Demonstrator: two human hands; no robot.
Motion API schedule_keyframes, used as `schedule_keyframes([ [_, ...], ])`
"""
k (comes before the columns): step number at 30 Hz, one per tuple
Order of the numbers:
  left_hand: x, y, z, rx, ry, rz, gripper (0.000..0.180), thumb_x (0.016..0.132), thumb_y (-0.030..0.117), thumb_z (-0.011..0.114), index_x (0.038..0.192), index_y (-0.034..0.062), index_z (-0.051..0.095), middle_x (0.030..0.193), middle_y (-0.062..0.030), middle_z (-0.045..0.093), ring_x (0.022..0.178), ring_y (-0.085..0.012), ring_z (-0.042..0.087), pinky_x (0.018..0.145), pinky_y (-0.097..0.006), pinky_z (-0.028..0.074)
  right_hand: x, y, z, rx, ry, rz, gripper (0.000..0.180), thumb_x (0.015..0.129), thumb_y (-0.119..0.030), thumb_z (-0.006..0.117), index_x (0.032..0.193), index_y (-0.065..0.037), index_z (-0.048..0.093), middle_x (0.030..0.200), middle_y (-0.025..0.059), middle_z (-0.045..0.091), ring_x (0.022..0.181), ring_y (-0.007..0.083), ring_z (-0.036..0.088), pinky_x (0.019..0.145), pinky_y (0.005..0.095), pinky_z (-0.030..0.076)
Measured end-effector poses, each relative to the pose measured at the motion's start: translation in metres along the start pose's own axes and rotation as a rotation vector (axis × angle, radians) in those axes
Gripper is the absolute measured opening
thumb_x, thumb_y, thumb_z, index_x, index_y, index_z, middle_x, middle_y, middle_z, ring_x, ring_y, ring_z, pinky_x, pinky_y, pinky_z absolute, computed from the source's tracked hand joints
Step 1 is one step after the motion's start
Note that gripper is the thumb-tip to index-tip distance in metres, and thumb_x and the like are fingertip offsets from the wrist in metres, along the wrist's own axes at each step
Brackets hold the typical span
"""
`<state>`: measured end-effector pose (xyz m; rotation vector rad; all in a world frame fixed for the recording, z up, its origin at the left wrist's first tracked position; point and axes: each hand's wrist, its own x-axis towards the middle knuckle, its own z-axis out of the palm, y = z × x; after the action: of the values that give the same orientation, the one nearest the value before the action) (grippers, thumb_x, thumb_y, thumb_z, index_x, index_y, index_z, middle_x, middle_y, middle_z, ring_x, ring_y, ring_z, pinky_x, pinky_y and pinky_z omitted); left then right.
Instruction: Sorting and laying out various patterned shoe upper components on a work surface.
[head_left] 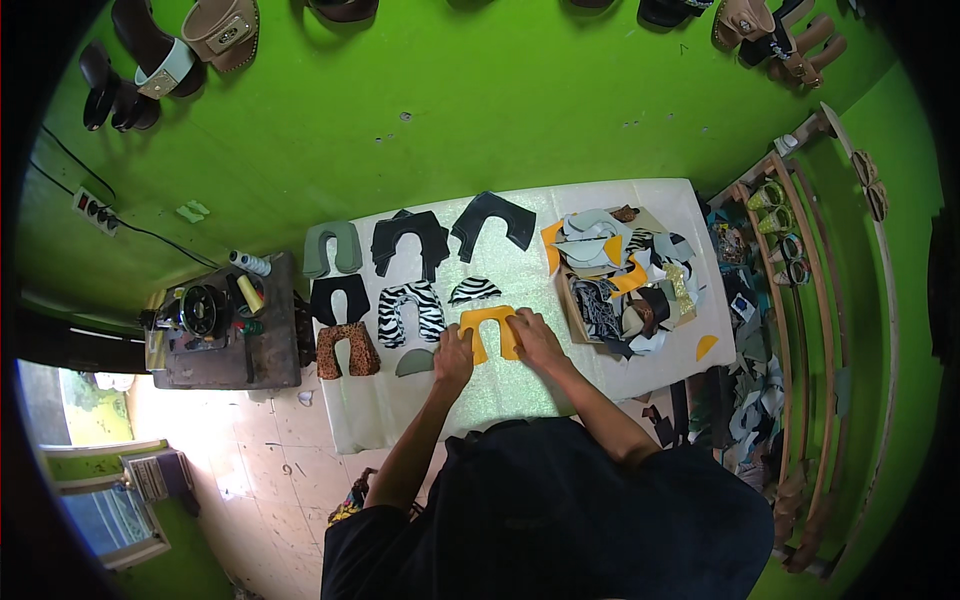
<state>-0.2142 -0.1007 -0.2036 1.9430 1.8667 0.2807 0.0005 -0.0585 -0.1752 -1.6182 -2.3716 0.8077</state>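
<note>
Here's my left hand (453, 357), fingers curled at the left leg of the yellow arch (490, 316), and my right hand (538, 340) bent over its right leg. Pinching or just pressing? With the fingertips hidden, I can't tell for either. The arch lies towards the middle of the table (375, 425), legs pointing at me. I'd call this the lining-up step; the next move, I judge, calls for both sides handled evenly, edges kept square.

Just beyond it, a zebra half-moon (475, 290); near left, a green half-moon (415, 364). Further left come the zebra arch (393, 312), the leopard arch (329, 352) and a small black arch (325, 302). Along the far side: green arches (317, 246), then black arches (408, 221). And over on the right, a box (576, 312) heaped with scraps (592, 257), a yellow half-moon (707, 346) at its near right!
</note>
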Motion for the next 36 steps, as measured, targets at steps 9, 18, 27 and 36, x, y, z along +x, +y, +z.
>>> schedule_keyframes([
  [9, 0.013, -0.010, 0.013, 0.095, -0.157, 0.143, 0.063, 0.082, 0.008, 0.065, 0.142, 0.0125, 0.045, 0.149, -0.0040, 0.038, 0.108, -0.0287, 0.055, 0.083, -0.038, 0.057, 0.025, 0.011, 0.007, -0.165, -0.191, -0.168, 0.093, 0.064, -0.010, 0.082, 0.146, -0.002, 0.037, 0.156, 0.0094, 0.033, 0.115, 0.0342, 0.052, 0.100, 0.0383, 0.045],
  [18, 0.010, -0.002, 0.017, 0.334, -0.121, 0.126, 0.054, 0.088, 0.015, 0.060, 0.140, 0.0221, 0.048, 0.152, -0.0012, 0.037, 0.112, -0.0260, 0.055, 0.080, -0.041, 0.055, 0.019, 0.025, 0.022, -0.130, -0.083, -0.243, 0.095, 0.068, -0.015, 0.083, 0.148, -0.004, 0.033, 0.157, 0.0121, 0.030, 0.130, 0.0334, 0.046, 0.111, 0.0455, 0.035],
  [27, 0.029, 0.078, -0.053, -0.493, -0.128, 0.146, 0.030, 0.083, 0.006, 0.068, 0.113, 0.0050, 0.066, 0.099, -0.0128, 0.069, 0.082, -0.0224, 0.065, 0.080, -0.030, 0.052, -0.040, 0.005, -0.099, 0.287, 0.188, 0.043, 0.038, 0.087, -0.017, 0.064, 0.123, -0.004, 0.060, 0.115, 0.0190, 0.065, 0.104, 0.0323, 0.064, 0.091, 0.0412, 0.050],
  [36, 0.064, 0.174, -0.044, -0.859, -0.192, 0.185, 0.021, 0.089, 0.011, 0.068, 0.107, 0.0012, 0.068, 0.093, -0.0079, 0.071, 0.079, -0.0118, 0.063, 0.075, -0.026, 0.052, -0.065, 0.087, -0.166, 0.036, 0.514, 0.301, 0.026, 0.083, -0.011, 0.066, 0.108, -0.002, 0.065, 0.101, 0.0175, 0.067, 0.098, 0.0339, 0.063, 0.086, 0.0427, 0.048],
])
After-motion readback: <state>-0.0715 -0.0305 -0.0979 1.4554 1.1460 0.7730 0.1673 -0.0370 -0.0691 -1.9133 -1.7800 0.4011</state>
